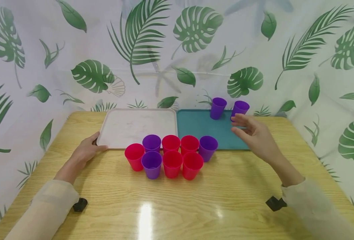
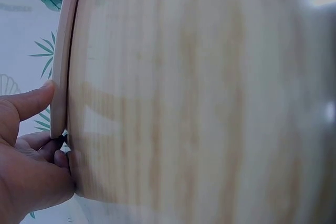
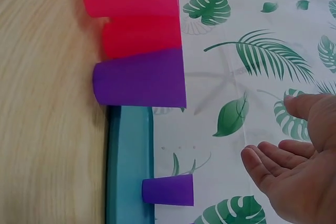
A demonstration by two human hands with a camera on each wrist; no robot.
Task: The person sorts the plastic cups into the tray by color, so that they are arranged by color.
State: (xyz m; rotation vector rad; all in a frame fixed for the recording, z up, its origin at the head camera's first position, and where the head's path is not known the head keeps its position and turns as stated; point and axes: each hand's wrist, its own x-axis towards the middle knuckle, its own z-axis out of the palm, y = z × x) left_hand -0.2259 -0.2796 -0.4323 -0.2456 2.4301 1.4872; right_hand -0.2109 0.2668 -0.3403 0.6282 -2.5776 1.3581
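My left hand (image 1: 98, 141) rests on the table at the near left corner of the white tray (image 1: 134, 115). Its thumb lies along the front rim and its fingers curl round the corner, as the left wrist view shows for that hand (image 2: 50, 114) and tray (image 2: 63, 51). My right hand (image 1: 240, 125) hovers over the teal tray (image 1: 195, 126) with relaxed, straight fingers and holds nothing. It is just in front of the right one of two purple cups (image 1: 240, 108) (image 1: 218, 108) standing at the tray's far edge. The right wrist view shows the bare palm (image 3: 273, 129).
Several red and purple cups stand in two rows at the table's middle, such as a red cup (image 1: 172, 163) and a purple cup (image 1: 151, 164). A leaf-print curtain (image 1: 177, 50) closes the back and sides. Bare wood lies nearest me.
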